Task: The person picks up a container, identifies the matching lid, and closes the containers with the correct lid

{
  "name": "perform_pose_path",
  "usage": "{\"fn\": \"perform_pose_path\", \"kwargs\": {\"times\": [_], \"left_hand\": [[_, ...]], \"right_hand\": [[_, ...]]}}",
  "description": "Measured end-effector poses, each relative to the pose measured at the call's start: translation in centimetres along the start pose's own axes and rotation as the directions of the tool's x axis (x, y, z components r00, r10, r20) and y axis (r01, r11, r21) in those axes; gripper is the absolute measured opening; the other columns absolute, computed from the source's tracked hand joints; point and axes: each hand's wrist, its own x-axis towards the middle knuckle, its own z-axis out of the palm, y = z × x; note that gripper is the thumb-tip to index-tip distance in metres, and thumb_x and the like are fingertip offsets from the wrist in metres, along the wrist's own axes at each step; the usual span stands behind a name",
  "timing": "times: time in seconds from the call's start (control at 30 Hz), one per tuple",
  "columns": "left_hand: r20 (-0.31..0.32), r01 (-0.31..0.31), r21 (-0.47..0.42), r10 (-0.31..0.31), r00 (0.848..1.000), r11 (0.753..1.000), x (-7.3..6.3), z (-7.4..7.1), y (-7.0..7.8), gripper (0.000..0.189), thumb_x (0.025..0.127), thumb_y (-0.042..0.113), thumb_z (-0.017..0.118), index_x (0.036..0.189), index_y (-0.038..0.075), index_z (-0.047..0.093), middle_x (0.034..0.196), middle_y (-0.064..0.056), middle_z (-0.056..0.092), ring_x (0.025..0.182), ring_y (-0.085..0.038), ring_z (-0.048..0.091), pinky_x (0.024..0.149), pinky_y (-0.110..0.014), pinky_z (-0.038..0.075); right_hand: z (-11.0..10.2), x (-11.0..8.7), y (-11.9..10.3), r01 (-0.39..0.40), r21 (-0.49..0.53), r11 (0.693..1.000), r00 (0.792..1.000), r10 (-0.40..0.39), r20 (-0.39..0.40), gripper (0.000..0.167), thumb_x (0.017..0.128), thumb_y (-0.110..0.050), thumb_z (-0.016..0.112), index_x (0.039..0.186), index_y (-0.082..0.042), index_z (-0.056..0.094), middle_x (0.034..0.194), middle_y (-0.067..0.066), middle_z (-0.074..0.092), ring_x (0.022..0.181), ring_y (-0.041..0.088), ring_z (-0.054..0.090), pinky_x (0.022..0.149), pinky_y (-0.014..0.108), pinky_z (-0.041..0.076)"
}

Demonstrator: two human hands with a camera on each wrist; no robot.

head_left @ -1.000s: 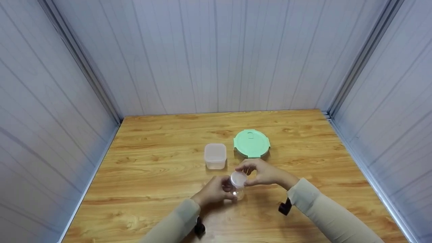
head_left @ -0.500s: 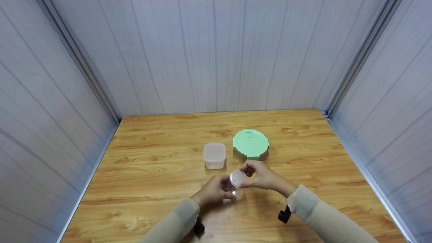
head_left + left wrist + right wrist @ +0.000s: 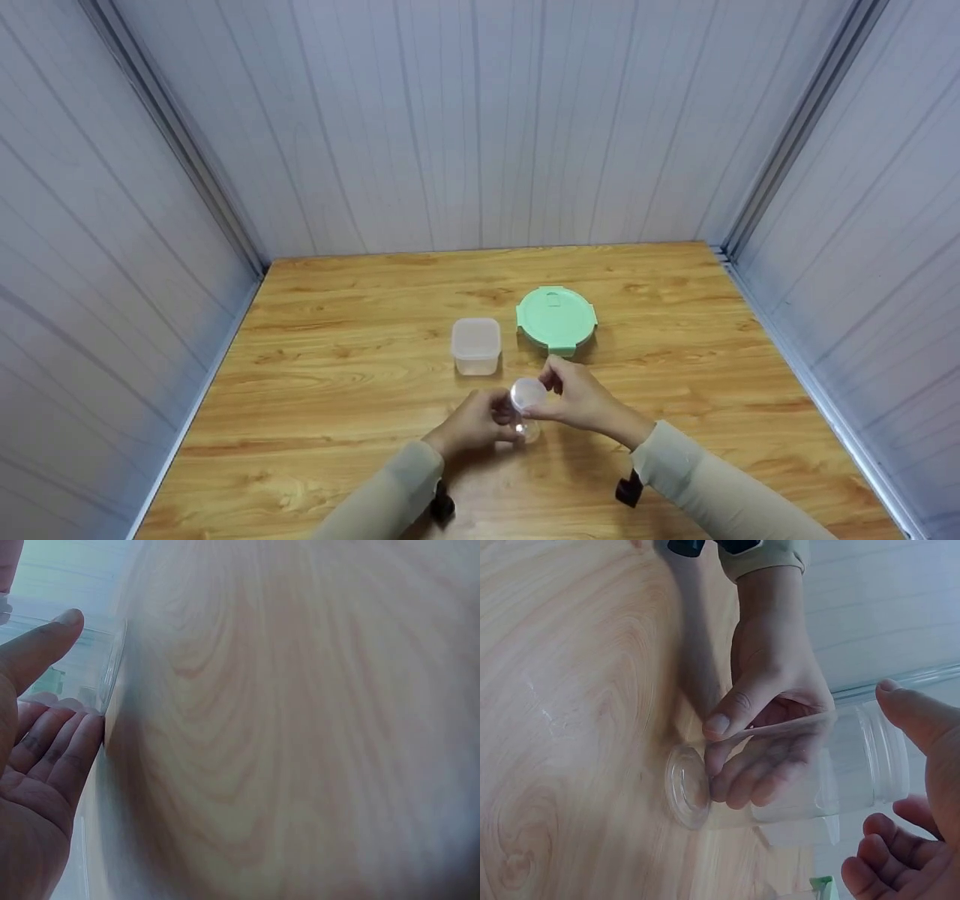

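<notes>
A clear plastic jar stands upright on the wooden table, with a whitish round lid on top. My left hand grips the jar's body from the left, low down near its base. Thumb and fingers of my right hand hold the lid's rim from the right. Through the clear wall of the jar, the right wrist view shows the left fingers wrapped behind it. In the left wrist view, the left thumb and fingers lie on either side of the jar.
Behind the hands sits a small translucent square container. A round container with a mint-green clip lid stands to its right. Pale panel walls border the wooden table at the back and both sides.
My right hand has turned about the lid, its thumb swinging left along the front rim. The left hand and the jar have stayed in place.
</notes>
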Motion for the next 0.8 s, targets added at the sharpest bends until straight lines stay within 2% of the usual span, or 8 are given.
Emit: {"fn": "perform_pose_path", "kwargs": {"times": [0.07, 0.2, 0.37, 0.5, 0.63, 0.73, 0.8], "left_hand": [[-0.003, -0.002, 0.007, 0.002, 1.000, 1.000, 0.0, 0.0, 0.0, 0.038, 0.083, 0.005, 0.093, 0.116, 0.008, 0.075, 0.107, -0.005, 0.079, 0.095, -0.010, 0.071, 0.090, -0.025, 0.061], [-0.007, -0.011, 0.024, 0.011, 1.000, 1.000, -0.1, 0.0, 0.0, 0.034, 0.082, 0.005, 0.094, 0.111, 0.006, 0.074, 0.102, -0.007, 0.079, 0.090, -0.007, 0.071, 0.087, -0.025, 0.061], [-0.003, -0.003, 0.012, 0.003, 1.000, 1.000, 0.0, 0.0, 0.1, 0.036, 0.083, 0.004, 0.093, 0.113, 0.009, 0.076, 0.103, -0.004, 0.079, 0.092, -0.005, 0.071, 0.089, -0.024, 0.061], [-0.001, 0.007, -0.010, -0.007, 1.000, 1.000, 0.0, 0.1, 0.1, 0.039, 0.083, 0.003, 0.092, 0.118, 0.009, 0.075, 0.109, -0.007, 0.080, 0.097, -0.008, 0.073, 0.092, -0.024, 0.061], [-0.002, 0.006, -0.007, -0.006, 1.000, 1.000, 0.1, 0.1, 0.0, 0.040, 0.083, 0.004, 0.093, 0.119, 0.008, 0.076, 0.111, -0.005, 0.080, 0.100, -0.010, 0.074, 0.094, -0.024, 0.061], [-0.007, 0.003, 0.006, -0.003, 1.000, 1.000, 0.1, 0.1, -0.1, 0.038, 0.083, 0.005, 0.093, 0.116, 0.009, 0.076, 0.108, -0.002, 0.080, 0.099, -0.011, 0.074, 0.093, -0.025, 0.061], [-0.009, 0.000, 0.014, 0.000, 1.000, 1.000, 0.1, 0.1, -0.1, 0.037, 0.082, 0.005, 0.094, 0.115, 0.008, 0.076, 0.107, -0.002, 0.079, 0.098, -0.012, 0.074, 0.093, -0.026, 0.061]], "right_hand": [[-0.2, 0.0, -0.2, -0.001, -0.033, 0.999, 1.000, 0.001, -0.009, 0.049, 0.079, -0.034, 0.099, 0.099, -0.010, 0.060, 0.092, 0.002, 0.063, 0.084, 0.027, 0.059, 0.071, 0.023, 0.045], [-0.7, 0.1, -0.4, 0.004, -0.058, 0.998, 1.000, -0.004, -0.007, 0.052, 0.081, -0.038, 0.097, 0.106, -0.009, 0.063, 0.097, 0.010, 0.065, 0.087, 0.023, 0.058, 0.076, 0.026, 0.047], [-1.8, 0.8, -0.5, 0.085, -0.057, 0.995, 0.995, -0.082, 0.054, 0.053, 0.087, -0.033, 0.093, 0.124, -0.004, 0.069, 0.111, 0.010, 0.070, 0.096, 0.014, 0.061, 0.086, 0.033, 0.057], [-2.6, 1.4, -0.3, 0.172, -0.029, 0.985, 0.977, -0.166, 0.131, 0.055, 0.091, -0.024, 0.090, 0.135, 0.000, 0.068, 0.122, 0.015, 0.072, 0.105, 0.021, 0.066, 0.095, 0.044, 0.061], [-3.2, 1.8, 0.1, 0.207, 0.016, 0.978, 0.953, -0.206, 0.221, 0.053, 0.094, -0.014, 0.084, 0.141, 0.001, 0.066, 0.129, 0.020, 0.071, 0.110, 0.032, 0.068, 0.099, 0.053, 0.060], [-3.4, 2.0, 0.3, 0.219, 0.030, 0.975, 0.937, -0.219, 0.273, 0.052, 0.093, -0.007, 0.078, 0.142, 0.002, 0.065, 0.132, 0.020, 0.071, 0.112, 0.034, 0.067, 0.100, 0.057, 0.060], [-3.3, 2.1, 0.5, 0.226, 0.030, 0.974, 0.930, -0.225, 0.291, 0.052, 0.090, -0.003, 0.075, 0.141, 0.002, 0.066, 0.132, 0.019, 0.072, 0.112, 0.031, 0.068, 0.101, 0.053, 0.060]]}}
